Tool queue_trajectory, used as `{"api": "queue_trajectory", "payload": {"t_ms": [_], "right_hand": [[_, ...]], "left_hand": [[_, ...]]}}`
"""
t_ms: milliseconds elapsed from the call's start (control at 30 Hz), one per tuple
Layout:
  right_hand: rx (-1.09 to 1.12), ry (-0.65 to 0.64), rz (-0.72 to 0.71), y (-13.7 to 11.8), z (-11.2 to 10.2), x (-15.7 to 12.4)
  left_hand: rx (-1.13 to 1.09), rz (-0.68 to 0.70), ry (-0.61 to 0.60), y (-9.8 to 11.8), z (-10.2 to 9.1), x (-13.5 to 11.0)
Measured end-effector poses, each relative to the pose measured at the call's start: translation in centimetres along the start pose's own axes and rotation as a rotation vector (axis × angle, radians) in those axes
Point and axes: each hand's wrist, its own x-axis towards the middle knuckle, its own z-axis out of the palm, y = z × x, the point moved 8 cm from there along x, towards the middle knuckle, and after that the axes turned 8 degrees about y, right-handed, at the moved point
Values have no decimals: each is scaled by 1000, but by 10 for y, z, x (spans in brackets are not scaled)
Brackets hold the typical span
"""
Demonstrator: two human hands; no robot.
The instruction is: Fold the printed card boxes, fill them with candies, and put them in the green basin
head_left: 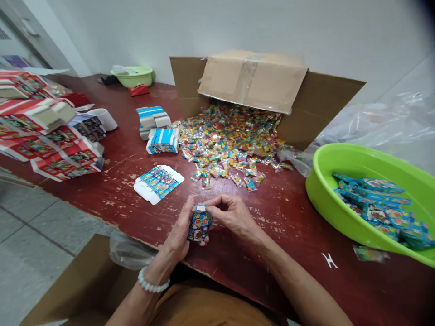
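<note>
A small blue printed candy box (200,225) stands upright between my hands, near the table's front edge. My left hand (181,228) is wrapped round its side and bottom. With fingers pinched, my right hand (233,215) touches the white flap at the top of this box. Just beyond my left hand lie flat unfolded box blanks (159,183) with white tabs. Past both hands, many clear packets of colourful candy (231,140) spill from a cardboard carton (253,81) tipped on its side.
At right, a green basin (319,181) holds several blue boxes. Bundled blue blanks (163,140) sit left of the candy, and red bundles (68,158) are stacked far left. A pale green bowl (136,78) and red tape dispenser (138,90) are at the back. An open carton (84,280) is below the table edge.
</note>
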Motion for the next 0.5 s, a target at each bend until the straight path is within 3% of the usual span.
{"api": "queue_trajectory", "payload": {"t_ms": [100, 167, 267, 333, 400, 500], "right_hand": [[-109, -79, -272, -17, 4, -11], [-185, -109, -369, -18, 9, -17], [-231, -64, -297, -6, 13, -15], [-182, -5, -202, -2, 8, -11], [-176, 129, -206, -16, -16, -13], [-398, 519, -424, -65, -96, -44]], "left_hand": [[-47, -53, -13, -2, -1, 2], [-100, -74, -32, -4, 4, 3], [-95, -102, -57, -10, 15, 2], [5, -25, -57, -5, 15, 2], [233, 196, 5, 18, 3, 5], [775, 638, 341, 75, -40, 6]]}}
